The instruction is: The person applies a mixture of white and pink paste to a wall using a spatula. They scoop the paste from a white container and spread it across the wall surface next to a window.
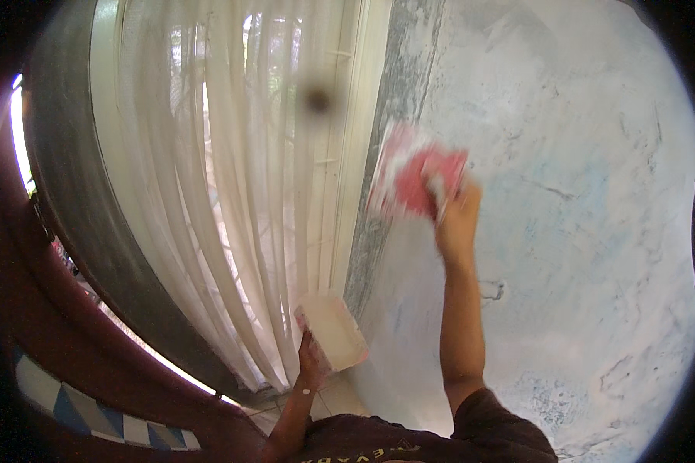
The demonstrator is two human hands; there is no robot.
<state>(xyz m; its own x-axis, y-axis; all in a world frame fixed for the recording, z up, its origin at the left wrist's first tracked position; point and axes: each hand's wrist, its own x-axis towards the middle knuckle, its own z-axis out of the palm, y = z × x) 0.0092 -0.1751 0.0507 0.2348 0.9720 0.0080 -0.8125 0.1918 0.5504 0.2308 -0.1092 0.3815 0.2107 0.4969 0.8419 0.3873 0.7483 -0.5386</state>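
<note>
My right hand (pixel 459 216) is raised to the wall and closed around a red plastic putty spreader (pixel 423 184). The spreader is smeared with white putty and blurred by motion. It lies over the wall's left edge, beside the window frame; whether it presses on the surface is hard to tell. Lower down, my left hand (pixel 309 361) grips a flat rectangular putty board (pixel 333 330) by its left side. Pale putty covers the board's face, and pinkish-red shows along its edge. The wall (pixel 548 270) is patchy white and light blue, with cracks and rough spots.
A bare grey strip (pixel 405 69) runs down the wall beside the cream window frame (pixel 347 147). Sheer white curtains (pixel 208 177) hang to my left, close to the board. Farther left are a dark curved panel (pixel 69 139) and blue-and-white triangle tiles (pixel 93 409).
</note>
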